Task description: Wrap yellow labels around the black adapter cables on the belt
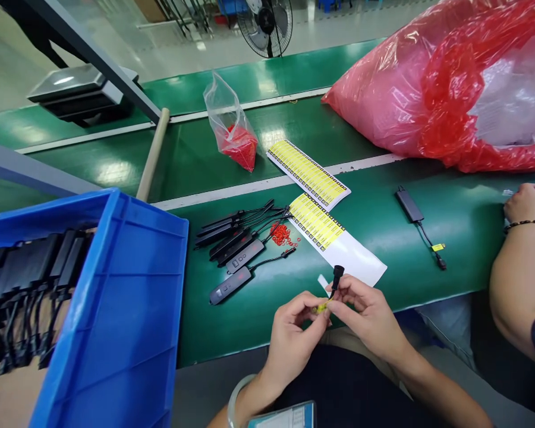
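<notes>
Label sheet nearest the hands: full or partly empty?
Partly empty: the label sheet has yellow labels on its far part, while the near part shows bare white.

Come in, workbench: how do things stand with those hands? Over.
Left hand and right hand: together pinching yellow label and black-ended cable. Cable's black end pointing up. Label sheets just beyond; no obstruction visible.

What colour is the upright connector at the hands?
Black; the connector shows in the head view.
</notes>
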The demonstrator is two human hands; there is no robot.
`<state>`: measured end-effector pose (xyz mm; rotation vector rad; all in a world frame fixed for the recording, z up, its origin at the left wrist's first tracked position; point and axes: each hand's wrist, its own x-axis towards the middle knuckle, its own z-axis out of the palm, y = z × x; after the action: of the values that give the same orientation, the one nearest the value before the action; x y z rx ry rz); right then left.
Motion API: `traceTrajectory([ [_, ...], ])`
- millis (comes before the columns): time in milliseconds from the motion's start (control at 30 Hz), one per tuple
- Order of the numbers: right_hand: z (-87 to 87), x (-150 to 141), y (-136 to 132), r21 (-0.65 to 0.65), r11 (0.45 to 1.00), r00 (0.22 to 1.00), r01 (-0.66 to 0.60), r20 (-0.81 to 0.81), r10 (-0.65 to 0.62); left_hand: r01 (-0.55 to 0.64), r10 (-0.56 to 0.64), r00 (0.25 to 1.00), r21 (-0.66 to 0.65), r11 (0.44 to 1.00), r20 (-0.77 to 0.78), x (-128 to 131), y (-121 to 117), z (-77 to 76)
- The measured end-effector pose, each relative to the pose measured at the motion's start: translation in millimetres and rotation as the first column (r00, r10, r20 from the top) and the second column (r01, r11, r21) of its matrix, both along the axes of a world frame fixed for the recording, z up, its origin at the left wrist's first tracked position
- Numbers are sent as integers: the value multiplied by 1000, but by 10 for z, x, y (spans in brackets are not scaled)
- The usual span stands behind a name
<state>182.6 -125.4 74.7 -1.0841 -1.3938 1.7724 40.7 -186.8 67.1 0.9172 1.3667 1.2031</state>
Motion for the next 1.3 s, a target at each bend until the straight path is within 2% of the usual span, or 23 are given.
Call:
traceTrajectory([
  [167,3,4,36,21,999,998,32,-53,-30,33,-18,984,82,996,-178,-27,1,0],
  [333,43,14,66,59,995,994,79,-74,-75,-80,110,988,252,964,-108,-186,29,90],
  [400,49,13,63,66,995,995,81,-65,-76,-76,115,986,278,957,-124,-243,53,133],
  [600,45,14,49,72,994,995,83,-66,-78,-25,66,984,237,971,-167,-308,113,183],
  [900,45,9,20,55,995,991,88,-102,-82,23,0,992,177,984,-127,-339,166,224],
  [1300,48,2,-24,51,994,994,93,-59,-90,40,-24,994,149,988,-110,-354,216,265],
])
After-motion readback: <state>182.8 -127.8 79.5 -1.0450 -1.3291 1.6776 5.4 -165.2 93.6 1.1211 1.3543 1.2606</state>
